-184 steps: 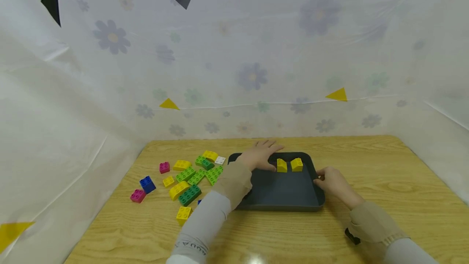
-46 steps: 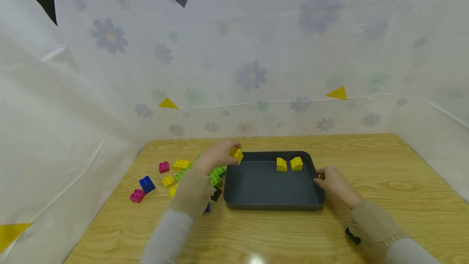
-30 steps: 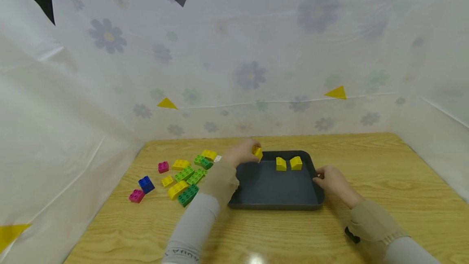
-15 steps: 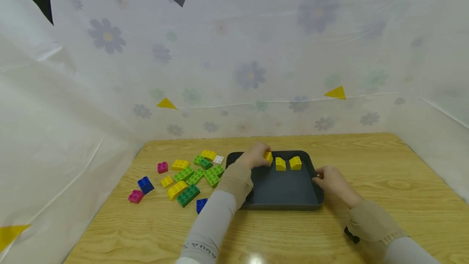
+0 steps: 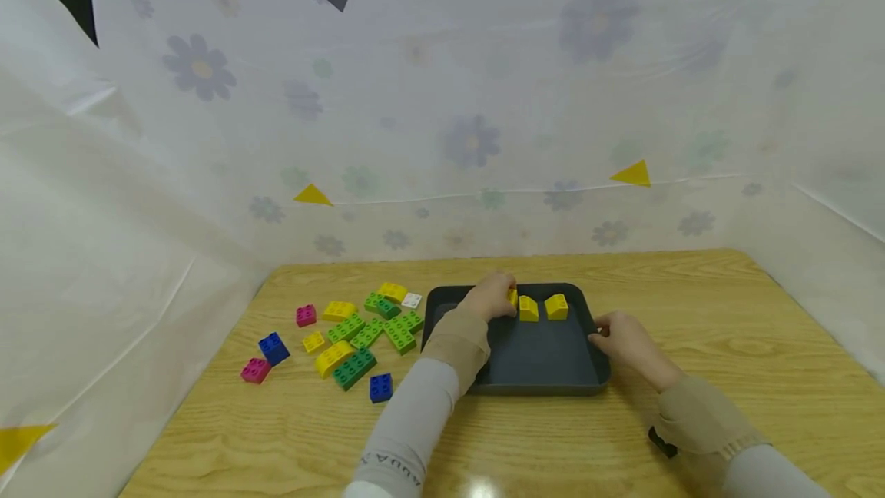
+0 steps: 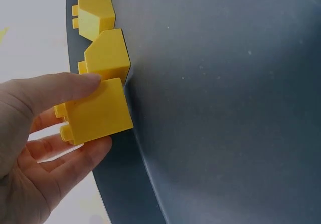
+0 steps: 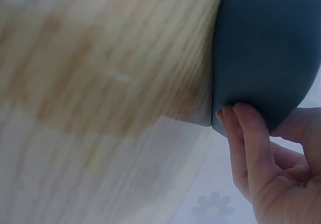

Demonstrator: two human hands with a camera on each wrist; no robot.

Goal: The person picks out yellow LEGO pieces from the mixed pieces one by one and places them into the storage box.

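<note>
My left hand [image 5: 489,298] pinches a yellow toy building brick [image 6: 100,112] between thumb and fingers at the far side of the dark grey tray [image 5: 542,363]. In the left wrist view the brick's studs point toward the palm, and its side sits right at a yellow sloped brick [image 6: 108,56]. A second yellow sloped brick [image 5: 556,307] stands in the tray further right. My right hand [image 5: 628,343] holds the tray's right rim, with its fingers against the outer wall and the thumb at the edge in the right wrist view.
Left of the tray, several loose bricks lie on the wooden table [image 5: 242,436]: a dark green brick [image 5: 355,369], light green bricks [image 5: 401,335], a blue brick [image 5: 381,388], a pink brick [image 5: 256,370] and a white brick [image 5: 411,300]. A patterned curtain [image 5: 442,237] hangs behind the table.
My left hand has carried the yellow brick from the loose bricks rightward into the tray, up beside the two sloped bricks. The right hand has stayed at the tray's rim.
</note>
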